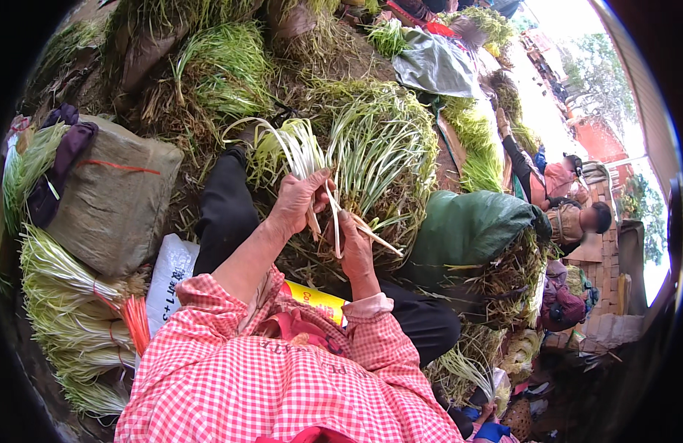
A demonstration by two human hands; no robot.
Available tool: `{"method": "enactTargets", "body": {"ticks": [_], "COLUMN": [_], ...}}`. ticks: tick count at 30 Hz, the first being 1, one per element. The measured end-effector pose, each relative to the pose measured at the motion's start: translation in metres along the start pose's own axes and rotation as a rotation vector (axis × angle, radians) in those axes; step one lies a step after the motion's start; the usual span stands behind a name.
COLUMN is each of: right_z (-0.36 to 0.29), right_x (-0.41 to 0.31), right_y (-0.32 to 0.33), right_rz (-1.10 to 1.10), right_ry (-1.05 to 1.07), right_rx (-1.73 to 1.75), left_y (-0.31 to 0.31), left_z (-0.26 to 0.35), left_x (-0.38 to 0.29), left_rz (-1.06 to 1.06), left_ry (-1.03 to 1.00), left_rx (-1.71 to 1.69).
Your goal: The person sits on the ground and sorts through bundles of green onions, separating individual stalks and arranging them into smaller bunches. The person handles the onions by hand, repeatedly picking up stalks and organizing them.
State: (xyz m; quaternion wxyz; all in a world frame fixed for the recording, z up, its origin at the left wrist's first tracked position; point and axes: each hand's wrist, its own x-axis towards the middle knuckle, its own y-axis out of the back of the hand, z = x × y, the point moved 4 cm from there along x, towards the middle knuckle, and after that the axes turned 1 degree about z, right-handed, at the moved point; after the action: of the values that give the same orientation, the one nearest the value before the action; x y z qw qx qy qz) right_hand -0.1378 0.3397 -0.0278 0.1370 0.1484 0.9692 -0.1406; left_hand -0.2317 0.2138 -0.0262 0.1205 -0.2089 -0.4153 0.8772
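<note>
My left hand (pixel 298 204) grips a small bunch of long, pale leafy stalks (pixel 303 149), which look like blanched garlic chives. Their white stems stand up out of the fist and the yellow-green tips droop over. Just to the right and lower, my right hand (pixel 357 252) pinches a few pale stalks (pixel 337 224) near their lower ends, below the left fist. Right behind both hands lies a big heap of the same greens (pixel 383 147), with brown, dry matter around its base. A yellow printed bag (pixel 316 300) lies in my lap under the forearms.
Tied bundles of stalks (pixel 70 310) and red ties (pixel 135 321) lie at left, near a brown covered block (pixel 114 194) and a white printed bag (pixel 167 271). A green sack (pixel 466 227) stands close at right. Other people (pixel 560 180) sit farther right. More heaps (pixel 225 72) lie beyond.
</note>
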Motion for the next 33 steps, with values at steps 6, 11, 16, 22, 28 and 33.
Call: {"method": "enactTargets", "body": {"ticks": [6,11,16,22,28,33], "right_z": [-0.021,-0.069,-0.045,-0.053,0.030,0.003], "right_x": [-0.033,-0.056,-0.071,-0.052,-0.022,-0.011], "right_y": [0.058,0.170,0.149,0.055,0.011,-0.004], "right_rz": [0.088,0.229,0.049,0.056,-0.141,-0.036], "right_ry": [0.017,0.296,-0.329,0.228,0.185,0.281], "right_rx": [0.456,0.635,-1.424,-1.334,-0.827,-0.887], "left_y": [0.015,0.027,0.017,0.006,0.005,0.007], "left_z": [0.025,0.043,0.037,0.006,0.009,0.028], "left_x": [0.009,0.012,0.007,0.000,0.004,0.003], "left_rz": [0.084,0.158,0.190,0.084,0.090,0.141], "left_ry": [-0.098,-0.179,-0.145,-0.065,-0.030,-0.065], "left_rx": [-0.126,-0.116,0.081,0.222,0.109,0.137]}}
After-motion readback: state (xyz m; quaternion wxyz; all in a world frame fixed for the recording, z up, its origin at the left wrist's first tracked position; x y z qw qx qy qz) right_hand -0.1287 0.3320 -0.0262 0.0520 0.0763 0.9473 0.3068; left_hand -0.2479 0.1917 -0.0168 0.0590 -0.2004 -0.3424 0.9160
